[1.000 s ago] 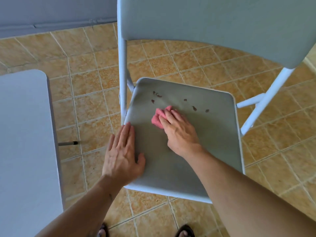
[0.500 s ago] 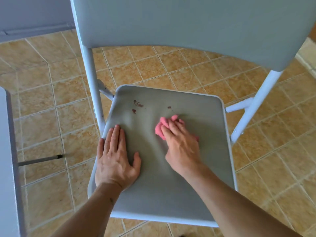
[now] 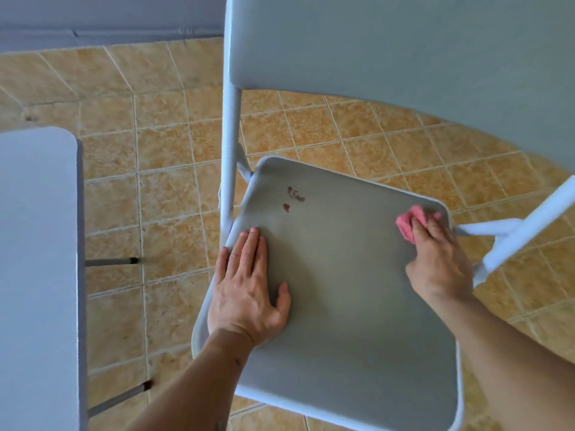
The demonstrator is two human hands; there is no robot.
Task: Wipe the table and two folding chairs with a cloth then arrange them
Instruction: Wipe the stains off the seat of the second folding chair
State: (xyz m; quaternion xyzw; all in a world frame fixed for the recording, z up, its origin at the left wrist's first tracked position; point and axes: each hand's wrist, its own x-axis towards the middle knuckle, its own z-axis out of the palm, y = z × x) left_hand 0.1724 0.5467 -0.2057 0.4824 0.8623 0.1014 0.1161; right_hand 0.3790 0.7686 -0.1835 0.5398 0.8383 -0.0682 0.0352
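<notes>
A grey folding chair stands in front of me, its seat (image 3: 348, 275) below the wide backrest (image 3: 404, 48). Dark brown stains (image 3: 294, 197) mark the seat's far left corner. My left hand (image 3: 249, 290) lies flat, fingers together, on the seat's left edge. My right hand (image 3: 438, 259) presses a bunched pink cloth (image 3: 410, 223) onto the seat's far right corner. The grey table (image 3: 37, 275) fills the left edge of the view.
Tan floor tiles (image 3: 174, 150) surround the chair. Two dark table legs (image 3: 115, 261) stick out from under the table toward the chair. A grey wall (image 3: 109, 14) with a baseboard runs along the top. The chair's white frame tube (image 3: 525, 225) angles up at the right.
My right hand has slid the pink cloth from the seat's middle to its far right corner; the stains near the middle are gone. My left hand stays put.
</notes>
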